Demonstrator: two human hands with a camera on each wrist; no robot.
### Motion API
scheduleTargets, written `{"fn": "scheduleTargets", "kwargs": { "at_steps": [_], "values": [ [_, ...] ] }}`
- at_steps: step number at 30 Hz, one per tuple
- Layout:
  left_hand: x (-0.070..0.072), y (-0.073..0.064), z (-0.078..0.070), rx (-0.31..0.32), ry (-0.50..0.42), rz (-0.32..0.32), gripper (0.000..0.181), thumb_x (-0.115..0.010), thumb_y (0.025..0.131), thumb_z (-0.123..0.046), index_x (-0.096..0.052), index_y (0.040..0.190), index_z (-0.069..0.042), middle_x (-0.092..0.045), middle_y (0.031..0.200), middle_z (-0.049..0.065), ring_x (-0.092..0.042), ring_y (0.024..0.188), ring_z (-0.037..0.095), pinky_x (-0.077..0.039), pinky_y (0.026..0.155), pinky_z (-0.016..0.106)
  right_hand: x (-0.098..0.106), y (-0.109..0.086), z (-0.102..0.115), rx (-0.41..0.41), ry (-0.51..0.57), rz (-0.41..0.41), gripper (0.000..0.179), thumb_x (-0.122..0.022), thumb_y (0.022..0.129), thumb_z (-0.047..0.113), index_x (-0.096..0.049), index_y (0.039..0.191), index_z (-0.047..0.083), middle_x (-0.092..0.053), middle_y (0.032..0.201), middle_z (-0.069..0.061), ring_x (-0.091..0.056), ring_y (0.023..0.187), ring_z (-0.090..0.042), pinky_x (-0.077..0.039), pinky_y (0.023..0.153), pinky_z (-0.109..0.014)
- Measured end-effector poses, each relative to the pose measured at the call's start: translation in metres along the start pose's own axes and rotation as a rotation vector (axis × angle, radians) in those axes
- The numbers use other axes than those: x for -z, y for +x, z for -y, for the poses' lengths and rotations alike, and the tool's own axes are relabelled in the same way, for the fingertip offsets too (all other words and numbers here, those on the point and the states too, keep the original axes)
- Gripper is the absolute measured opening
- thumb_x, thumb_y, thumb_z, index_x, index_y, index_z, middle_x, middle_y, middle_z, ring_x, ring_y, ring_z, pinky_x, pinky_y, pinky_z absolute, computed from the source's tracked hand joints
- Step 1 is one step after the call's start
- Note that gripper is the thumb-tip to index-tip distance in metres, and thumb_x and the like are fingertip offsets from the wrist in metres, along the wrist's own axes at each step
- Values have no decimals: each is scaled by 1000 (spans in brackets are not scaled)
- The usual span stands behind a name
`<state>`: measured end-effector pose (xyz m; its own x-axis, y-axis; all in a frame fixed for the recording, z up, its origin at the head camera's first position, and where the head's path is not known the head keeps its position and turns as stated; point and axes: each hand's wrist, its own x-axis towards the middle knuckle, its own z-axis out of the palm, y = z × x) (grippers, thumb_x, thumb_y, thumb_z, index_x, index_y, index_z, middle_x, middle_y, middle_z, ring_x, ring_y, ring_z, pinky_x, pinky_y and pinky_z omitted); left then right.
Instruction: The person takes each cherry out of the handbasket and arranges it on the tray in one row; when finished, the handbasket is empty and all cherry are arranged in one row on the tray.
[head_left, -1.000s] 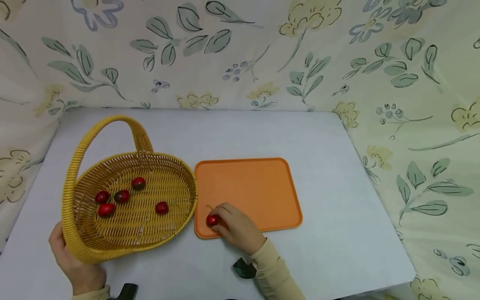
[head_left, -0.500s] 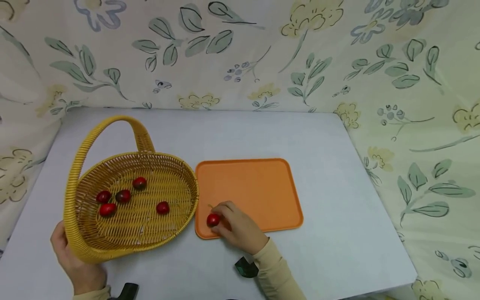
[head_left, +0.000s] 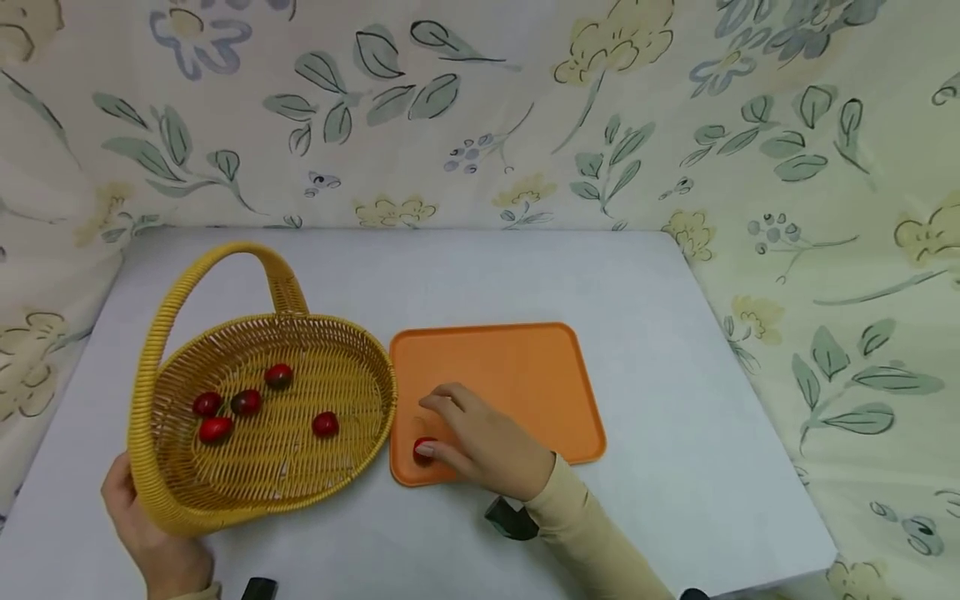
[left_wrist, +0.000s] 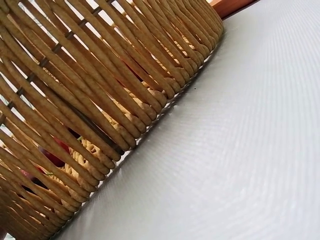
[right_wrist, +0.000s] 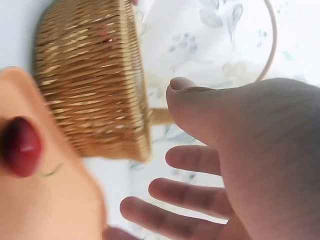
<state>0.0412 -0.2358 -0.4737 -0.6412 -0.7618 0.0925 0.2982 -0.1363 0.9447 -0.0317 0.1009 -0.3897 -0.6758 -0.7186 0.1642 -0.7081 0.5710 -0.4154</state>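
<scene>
The right grip [head_left: 491,437], spread and empty over the tray [head_left: 517,375], should best clear its cherry [right_wrist: 22,146] without rolling it; the left grip's [head_left: 159,540] hold is unclear.

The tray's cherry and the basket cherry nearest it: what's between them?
The head view shows the yellow wicker basket's rim, then the orange tray's edge.

from my end, part of the left hand [head_left: 163,543] is hidden behind the near left side of the basket [head_left: 262,471], so i can't read its pose; the head view's lower edge cuts off its sleeve [head_left: 198,593]. right of the basket, the right hand [head_left: 495,446] covers some of the tray [head_left: 517,375] and the single cherry [head_left: 421,452]. the right wrist view gives me that one blurred and the tray cropped. through the left wrist view, slats break up the cherries inside the basket [left_wrist: 52,156].
</scene>
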Motion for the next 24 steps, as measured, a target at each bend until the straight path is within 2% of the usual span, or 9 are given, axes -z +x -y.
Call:
{"fn": "scheduleTargets", "kwargs": {
  "at_steps": [4, 6, 8, 11, 14, 18, 24],
  "values": [
    [1, 0, 0, 3, -26, 19, 31, -48, 97, -7, -51, 128, -1, -53, 119, 18, -55, 81, 15, -47, 60, 16, 13, 24, 10, 88, -41, 36, 45, -54, 98, 36, -51, 131, 6, -52, 124, -7, -54, 105, -13, -47, 90, -21],
    [0, 1, -2, 20, 4, 9, 31, -48, 98, -8, -51, 128, -3, -53, 121, 17, -55, 84, 15, -48, 62, 15, 17, 39, 16, 135, -30, 70, 43, -55, 97, 34, -52, 129, 6, -55, 121, -7, -55, 100, -12, -47, 87, -19],
    [0, 0, -3, 37, 55, -1, 31, -48, 98, -10, -51, 129, -5, -53, 122, 15, -54, 85, 14, -48, 62, 15, 19, 54, 20, 168, -9, 123, 43, -54, 98, 34, -52, 129, 6, -55, 120, -6, -56, 97, -10, -46, 86, -16],
    [-1, 0, -3, 42, 64, 8, 32, -47, 99, -10, -50, 130, -5, -52, 124, 14, -54, 89, 15, -48, 64, 14, 17, 78, 27, 195, 16, 216, 43, -53, 98, 33, -51, 131, 5, -54, 119, -6, -54, 92, -8, -44, 81, -12],
    [0, 0, -2, 49, 71, 9, 32, -47, 99, -10, -49, 131, -5, -51, 125, 13, -54, 94, 16, -49, 67, 14, 9, 101, 31, 199, -8, 320, 43, -51, 99, 33, -50, 133, 7, -54, 120, -5, -53, 94, -7, -42, 82, -11],
    [3, 0, 0, 62, 62, -25, 32, -47, 98, -9, -49, 130, -5, -51, 124, 12, -53, 96, 16, -49, 68, 14, -4, 121, 31, 180, -17, 435, 38, -53, 99, 30, -53, 133, 12, -55, 122, -3, -52, 96, -6, -42, 82, -11],
    [5, 1, 0, 50, 25, -32, 31, -48, 98, -7, -48, 129, -3, -50, 123, 12, -53, 92, 15, -49, 64, 14, -23, 137, 26, 117, -9, 505, 35, -59, 96, 24, -57, 130, 17, -57, 117, -2, -51, 93, -6, -41, 77, -12]
  ]
}}
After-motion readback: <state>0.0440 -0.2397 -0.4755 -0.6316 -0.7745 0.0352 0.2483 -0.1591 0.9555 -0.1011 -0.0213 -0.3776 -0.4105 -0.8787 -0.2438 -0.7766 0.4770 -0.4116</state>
